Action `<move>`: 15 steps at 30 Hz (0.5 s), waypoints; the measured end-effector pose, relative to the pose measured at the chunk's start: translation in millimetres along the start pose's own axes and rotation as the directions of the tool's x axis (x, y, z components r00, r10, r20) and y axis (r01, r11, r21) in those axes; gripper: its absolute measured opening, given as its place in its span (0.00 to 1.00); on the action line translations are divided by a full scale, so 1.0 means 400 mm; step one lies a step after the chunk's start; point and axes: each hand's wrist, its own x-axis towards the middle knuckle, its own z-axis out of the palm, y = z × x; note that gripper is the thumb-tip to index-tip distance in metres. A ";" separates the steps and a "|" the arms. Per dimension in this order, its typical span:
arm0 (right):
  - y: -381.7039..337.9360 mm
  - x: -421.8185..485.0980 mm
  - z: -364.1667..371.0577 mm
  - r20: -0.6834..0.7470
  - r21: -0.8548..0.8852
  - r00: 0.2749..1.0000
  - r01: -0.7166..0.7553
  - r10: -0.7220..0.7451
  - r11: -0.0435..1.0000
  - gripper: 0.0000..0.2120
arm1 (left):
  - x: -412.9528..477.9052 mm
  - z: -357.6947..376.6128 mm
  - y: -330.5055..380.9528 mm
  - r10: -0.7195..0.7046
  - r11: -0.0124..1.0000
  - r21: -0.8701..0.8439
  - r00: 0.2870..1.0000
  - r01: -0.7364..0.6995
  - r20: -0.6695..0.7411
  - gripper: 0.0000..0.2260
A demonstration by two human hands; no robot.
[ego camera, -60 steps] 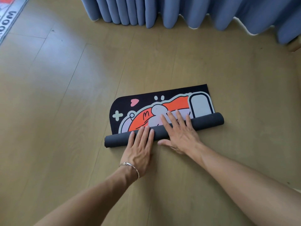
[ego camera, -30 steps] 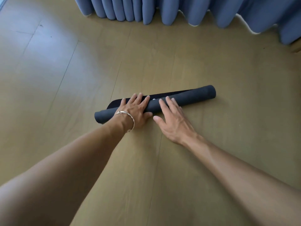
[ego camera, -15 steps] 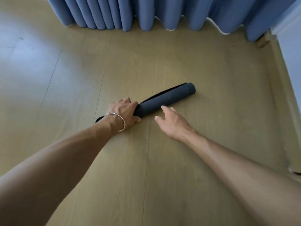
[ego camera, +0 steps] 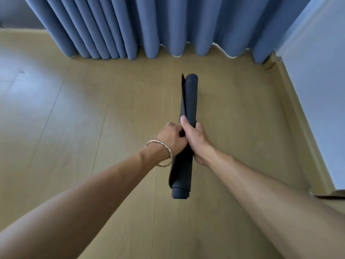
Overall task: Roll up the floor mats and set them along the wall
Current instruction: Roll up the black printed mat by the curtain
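Note:
A dark rolled floor mat (ego camera: 190, 98) is lifted off the wooden floor and points away from me, toward the curtain. Its loose outer flap stands slightly open along the left side. My right hand (ego camera: 195, 139) grips the roll around its middle from the right, thumb on top. My left hand (ego camera: 172, 137), with a silver bangle at the wrist, holds the roll's left side right beside the right hand, fingers curled on the flap.
Blue pleated curtains (ego camera: 149, 27) hang down to the floor along the far side. A pale wall (ego camera: 321, 90) with a wooden baseboard (ego camera: 298, 118) runs down the right. Bare wood floor (ego camera: 74, 109) spreads to the left.
The mat went from partly unrolled to fully rolled on the floor. Both hands have since picked it up and turned it lengthwise, and my view has risen toward the curtain.

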 end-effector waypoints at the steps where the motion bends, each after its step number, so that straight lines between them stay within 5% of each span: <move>1: 0.002 0.004 -0.031 -0.004 -0.015 0.999 0.032 -0.032 0.999 0.22 | -0.001 0.011 0.014 -0.028 0.989 -0.147 0.999 0.033 0.038 0.12; 3: 0.002 0.012 -0.093 -0.033 -0.096 0.995 0.094 -0.097 0.991 0.19 | -0.013 0.038 0.040 -0.078 0.889 -0.438 0.987 0.132 0.138 0.19; 5: -0.003 0.024 -0.147 -0.073 -0.169 0.991 0.099 -0.113 0.981 0.23 | -0.024 0.068 0.067 -0.078 0.821 -0.540 0.974 0.185 0.214 0.27; 15: -0.001 0.132 -0.397 -0.279 -0.541 0.943 0.001 -0.180 0.841 0.26 | 0.025 0.193 0.188 -0.022 0.995 -0.087 0.971 0.044 0.238 0.25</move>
